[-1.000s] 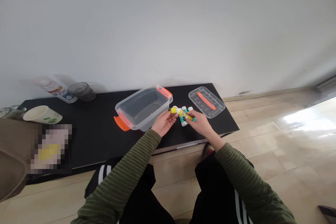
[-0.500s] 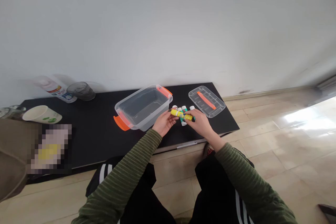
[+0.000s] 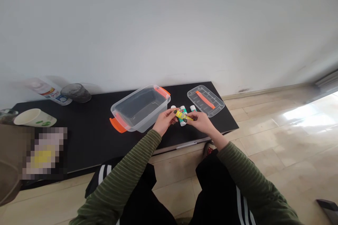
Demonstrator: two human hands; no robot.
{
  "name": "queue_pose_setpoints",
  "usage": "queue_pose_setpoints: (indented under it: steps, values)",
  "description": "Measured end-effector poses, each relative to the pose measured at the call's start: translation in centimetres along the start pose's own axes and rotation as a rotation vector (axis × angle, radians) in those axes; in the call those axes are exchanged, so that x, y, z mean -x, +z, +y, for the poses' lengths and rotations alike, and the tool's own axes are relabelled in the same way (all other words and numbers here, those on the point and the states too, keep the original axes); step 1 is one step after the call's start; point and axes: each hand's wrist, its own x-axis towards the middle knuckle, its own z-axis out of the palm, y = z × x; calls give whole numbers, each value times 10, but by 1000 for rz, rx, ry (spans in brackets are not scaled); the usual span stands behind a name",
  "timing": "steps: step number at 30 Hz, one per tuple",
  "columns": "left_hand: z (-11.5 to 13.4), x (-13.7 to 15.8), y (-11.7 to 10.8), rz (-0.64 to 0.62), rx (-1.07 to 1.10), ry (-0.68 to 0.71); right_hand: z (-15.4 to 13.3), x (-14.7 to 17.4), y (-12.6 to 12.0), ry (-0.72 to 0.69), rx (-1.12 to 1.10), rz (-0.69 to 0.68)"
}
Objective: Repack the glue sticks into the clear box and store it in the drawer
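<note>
Between both hands is a yellow glue stick (image 3: pixel 180 114), tilted slightly down to the right. My left hand (image 3: pixel 164 121) is closed around its left end. My right hand (image 3: pixel 200 122) pinches the other end, partly covering it. Just beyond the fingers lie several white-and-green glue sticks (image 3: pixel 182 122) on the black table, partly hidden by my hands. To the left of them stands a clear plastic box (image 3: pixel 144 126) with orange latches, its top uncovered. Its clear lid (image 3: pixel 218 102), with an orange handle, lies flat on the right.
On the left of the black table (image 3: pixel 91 133) are a paper cup (image 3: pixel 33 116), a dark glass (image 3: pixel 76 93) and a white spray can (image 3: pixel 50 91). A blurred-out patch lies at the front left beside a brown shape. A wall runs behind the table.
The glue stick has turned a little in my fingers, and its right part is now more covered by my right hand. The view has shifted slightly; the box and lid stay put.
</note>
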Motion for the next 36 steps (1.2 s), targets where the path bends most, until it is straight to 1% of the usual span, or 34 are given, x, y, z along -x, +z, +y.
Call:
queue_pose_setpoints:
  steps: [2, 3, 5, 7, 9, 11, 13, 17, 20, 23, 24, 26, 28, 30, 32, 36]
  values:
    - [-2, -6, -3, 8, -128, 26, 1, -2, -6, 2, -11, -17]
    - [-3, -9, -5, 28, -213, 48, 1, -3, -10, 7, 3, 2]
    - [-6, -14, -11, 96, -421, 102, 4, -7, -19, 58, 88, 106]
    - [-9, -18, -16, 167, -661, 149, 9, -10, -30, 167, 243, 245]
    - [-14, -20, -20, 197, -885, 187, 15, -14, -39, 280, 399, 319]
    - [-19, -22, -21, 181, -1048, 217, 23, -17, -45, 363, 503, 300]
    - [-24, -23, -20, 147, -1149, 233, 32, -20, -45, 418, 565, 237]
    - [-31, -23, -17, 100, -1270, 237, 42, -22, -37, 475, 646, 121]
    - [-33, -24, -16, 80, -1334, 215, 43, -24, -31, 484, 689, 47]
    - [-35, -25, -13, 69, -1387, 190, 35, -24, -26, 465, 732, 61]
    - [-35, -25, -12, 65, -1400, 189, 31, -24, -24, 438, 743, 83]
    - [-36, -25, -10, 58, -1416, 190, 23, -24, -16, 342, 737, 105]
    - [-37, -24, -9, 49, -1416, 191, 14, -24, -6, 226, 706, 56]
    - [-38, -23, -8, 39, -1414, 194, 6, -25, 5, 168, 695, -22]
    - [-38, -21, -7, 27, -1417, 199, 0, -27, 15, 193, 726, -67]
    - [-36, -17, -5, 10, -1421, 185, -7, -34, 25, 298, 795, -51]
